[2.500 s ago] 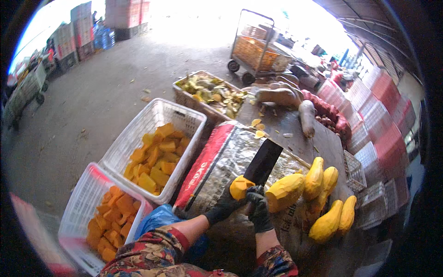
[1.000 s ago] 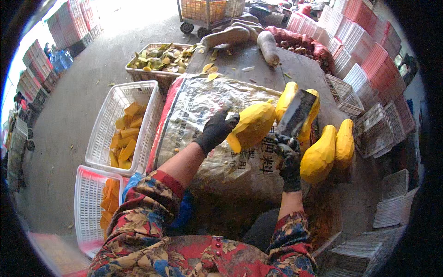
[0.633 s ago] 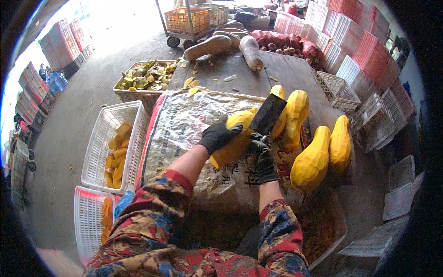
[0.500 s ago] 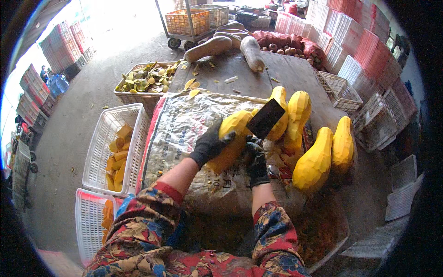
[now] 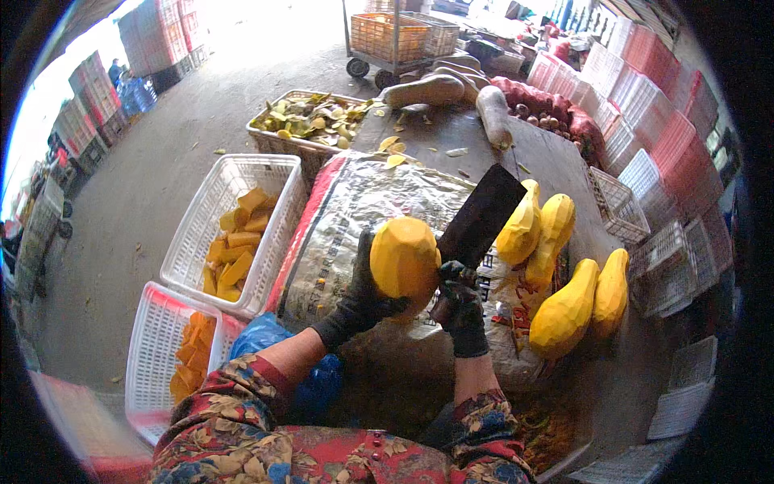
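Observation:
My left hand (image 5: 360,300), in a black glove, grips a peeled yellow squash (image 5: 405,258) from below and holds it upright over the table. My right hand (image 5: 463,310), also in a black glove, holds a broad dark cleaver (image 5: 482,214) by its handle, the blade slanting up to the right, right beside the squash. Both hands are above a silvery plastic sack (image 5: 355,214) spread on the table. Several more peeled yellow squashes (image 5: 564,306) lie to the right of the cleaver.
Two white plastic baskets (image 5: 211,194) (image 5: 157,355) with orange squash chunks stand on the floor at my left. A crate of peelings (image 5: 298,121) sits further back, near unpeeled squashes (image 5: 423,90) and a wheeled cart (image 5: 387,36). Stacked red and white crates (image 5: 661,137) line the right side.
The view swung from the left baskets toward the table. My left hand turned the peeled squash from lying tilted to standing upright, and the cleaver stayed beside it.

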A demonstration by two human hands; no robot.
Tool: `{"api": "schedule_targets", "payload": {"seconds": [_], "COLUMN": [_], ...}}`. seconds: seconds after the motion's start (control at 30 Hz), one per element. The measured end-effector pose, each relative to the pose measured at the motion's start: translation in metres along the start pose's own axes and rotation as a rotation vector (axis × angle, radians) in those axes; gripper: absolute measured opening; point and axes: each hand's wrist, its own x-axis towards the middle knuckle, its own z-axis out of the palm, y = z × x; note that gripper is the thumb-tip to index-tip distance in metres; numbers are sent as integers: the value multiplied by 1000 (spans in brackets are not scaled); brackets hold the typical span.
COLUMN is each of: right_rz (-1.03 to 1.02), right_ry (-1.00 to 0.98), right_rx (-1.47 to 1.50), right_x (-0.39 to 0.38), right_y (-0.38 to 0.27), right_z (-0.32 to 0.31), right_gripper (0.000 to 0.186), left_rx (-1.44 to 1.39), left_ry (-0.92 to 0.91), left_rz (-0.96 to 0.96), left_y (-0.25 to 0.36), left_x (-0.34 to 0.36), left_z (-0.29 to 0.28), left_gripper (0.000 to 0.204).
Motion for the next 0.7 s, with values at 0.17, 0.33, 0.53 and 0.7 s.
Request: {"api": "schedule_targets", "payload": {"seconds": [0.17,0.33,0.53,0.7], "right_rz": [86,115,324,369], "right_ry": [40,154,28,-10], "right_rx": [-165,-701,-1103,-1284], "right_x": [-22,-49,-68,-70], "right_y": [-31,-95,-135,-137], "right_z": [37,96,145,162], "right_gripper": [22,12,23,23], "left_rx": [80,-9,70,43], "left_ry": [11,73,100,103], "left_rz": [33,69,86,59], "left_y": [17,20,27,33], "left_x": [-11,-5,-6,-5], "left_z": [-6,-4,-7,-9], "left_gripper": [130,127,121,117]}}
